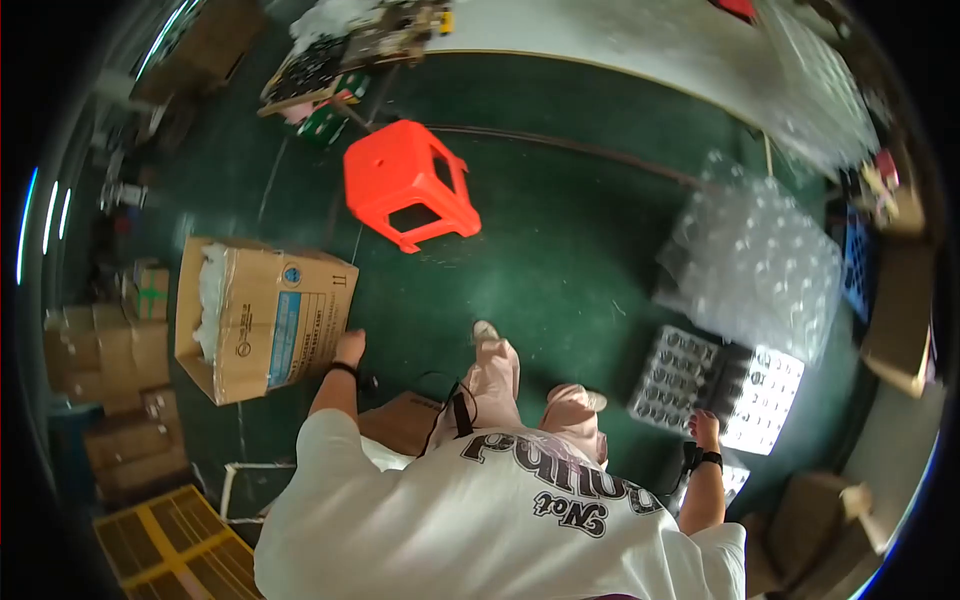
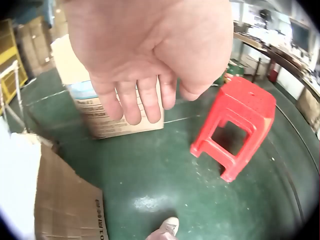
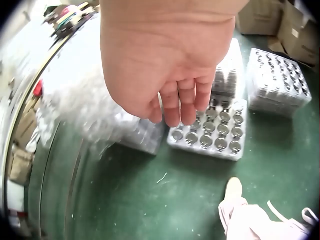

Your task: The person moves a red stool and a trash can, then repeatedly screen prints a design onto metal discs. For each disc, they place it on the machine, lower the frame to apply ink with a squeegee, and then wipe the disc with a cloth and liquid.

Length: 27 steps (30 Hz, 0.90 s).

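My left hand [image 1: 350, 348] hangs beside a printed cardboard box [image 1: 255, 320] with white material in its open side. In the left wrist view the palm [image 2: 150, 50] faces the camera, the fingers extend loosely, and nothing is held. My right hand [image 1: 705, 428] hangs over clear plastic trays [image 3: 205, 135] filled with round metal parts, overlapping them in view. Its fingers are loosely bent around nothing. Another stack of trays [image 3: 280, 82] stands to the right in the right wrist view. Bubble wrap [image 1: 755, 255] lies beyond the trays.
A red plastic stool [image 1: 385, 165] stands on the green floor ahead. Behind it runs a long pale table [image 1: 600, 35]. An opened cardboard carton [image 2: 65, 195] is by my legs. More cartons [image 1: 120, 350] are piled at left, and others [image 1: 815, 520] sit at lower right.
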Tool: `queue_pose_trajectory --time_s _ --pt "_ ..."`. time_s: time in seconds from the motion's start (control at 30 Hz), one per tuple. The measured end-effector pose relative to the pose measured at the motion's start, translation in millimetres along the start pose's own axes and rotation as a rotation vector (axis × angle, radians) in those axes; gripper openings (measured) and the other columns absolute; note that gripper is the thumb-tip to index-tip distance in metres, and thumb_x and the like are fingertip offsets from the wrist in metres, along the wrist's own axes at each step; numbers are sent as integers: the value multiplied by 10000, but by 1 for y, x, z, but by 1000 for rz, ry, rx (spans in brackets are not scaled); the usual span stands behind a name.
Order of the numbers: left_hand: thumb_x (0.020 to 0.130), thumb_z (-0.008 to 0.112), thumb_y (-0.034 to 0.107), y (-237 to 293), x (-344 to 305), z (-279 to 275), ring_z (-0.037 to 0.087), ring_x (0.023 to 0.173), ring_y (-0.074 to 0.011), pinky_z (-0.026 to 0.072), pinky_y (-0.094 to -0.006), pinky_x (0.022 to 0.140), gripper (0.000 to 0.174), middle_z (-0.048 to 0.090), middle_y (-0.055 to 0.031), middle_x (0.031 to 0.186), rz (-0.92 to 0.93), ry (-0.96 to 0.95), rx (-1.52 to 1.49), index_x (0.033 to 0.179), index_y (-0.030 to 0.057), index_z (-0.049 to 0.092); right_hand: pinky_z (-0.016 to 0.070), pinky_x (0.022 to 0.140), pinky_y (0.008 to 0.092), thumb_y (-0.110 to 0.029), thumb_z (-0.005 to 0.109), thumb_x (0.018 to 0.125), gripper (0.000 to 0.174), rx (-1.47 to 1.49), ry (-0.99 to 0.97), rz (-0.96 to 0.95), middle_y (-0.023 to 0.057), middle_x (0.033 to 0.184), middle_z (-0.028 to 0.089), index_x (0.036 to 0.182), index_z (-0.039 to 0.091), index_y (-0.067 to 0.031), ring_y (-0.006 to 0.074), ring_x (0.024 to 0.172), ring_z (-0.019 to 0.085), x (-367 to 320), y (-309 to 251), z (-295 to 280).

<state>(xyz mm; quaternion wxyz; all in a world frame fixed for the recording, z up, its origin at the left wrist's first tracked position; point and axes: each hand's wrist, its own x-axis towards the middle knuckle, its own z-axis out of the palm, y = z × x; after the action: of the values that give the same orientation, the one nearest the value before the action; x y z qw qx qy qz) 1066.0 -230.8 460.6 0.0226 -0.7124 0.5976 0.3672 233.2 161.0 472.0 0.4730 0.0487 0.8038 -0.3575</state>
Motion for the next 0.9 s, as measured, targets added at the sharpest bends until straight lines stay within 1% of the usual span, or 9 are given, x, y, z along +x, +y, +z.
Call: queue_pose_trajectory --time_s 0.07,0.13,0.17,0.23,0.33,0.4,0.53,0.8,0.9 --pt "835 428 280 -51 -43 -13 318 393 -115 205 -263 348 238 358 10 512 -122 98 -269 652 133 392 306 322 260 -194 489 806 153 -128 -46 -116 18 552 487 720 532 -75 122 379 431 42 -3 14" --pt "837 424 277 -17 -95 -48 334 400 -103 226 -248 351 227 376 8 514 -673 89 -590 673 120 423 298 318 271 -193 472 809 185 -444 -364 -648 15 522 472 664 517 -87 127 370 424 127 -17 78" --pt "837 424 277 -21 -106 -61 334 400 -103 226 -248 351 227 376 8 514 -691 88 -617 673 120 423 298 318 271 -193 472 809 185 -473 -373 -656 15 522 472 664 517 -87 127 370 424 103 -37 77" --pt "850 418 282 -41 -121 -82 342 400 -99 241 -237 358 247 373 10 499 -686 258 -709 672 113 439 303 320 273 -194 466 798 212 -369 -441 -28 12 496 463 610 500 -102 134 365 429 53 -134 200" --pt "864 420 301 -64 -131 -99 362 405 -111 273 -247 379 305 375 -1 489 -659 449 -823 645 90 446 211 322 233 -198 441 809 242 -405 -536 -55 -26 511 398 579 392 -140 77 374 353 9 -211 324" --pt "878 431 332 -73 -125 -115 394 417 -139 321 -280 414 400 382 -24 482 -537 599 -890 593 51 444 208 321 233 -189 437 803 240 -569 -502 -130 -26 510 394 573 388 -139 78 372 351 -2 -247 401" --pt "880 432 358 -53 -119 -176 379 446 -128 326 -269 441 421 381 -29 497 -600 717 -796 604 40 450 235 331 227 -187 438 795 229 -769 -503 -274 -18 514 410 576 405 -127 96 389 383 -30 -300 522" --pt "894 442 305 -59 -48 -300 390 542 -102 341 -235 526 356 418 -11 565 -355 1037 -479 701 12 505 323 351 308 -175 411 796 215 -896 -525 -107 14 505 432 599 450 -96 152 392 429 -12 -365 636" --pt "886 472 262 -42 -9 -372 392 562 -90 343 -227 543 283 447 5 608 -316 1090 -514 778 8 533 331 357 284 -184 460 804 229 -914 -553 -234 28 551 476 603 454 -75 143 430 461 34 -371 652"
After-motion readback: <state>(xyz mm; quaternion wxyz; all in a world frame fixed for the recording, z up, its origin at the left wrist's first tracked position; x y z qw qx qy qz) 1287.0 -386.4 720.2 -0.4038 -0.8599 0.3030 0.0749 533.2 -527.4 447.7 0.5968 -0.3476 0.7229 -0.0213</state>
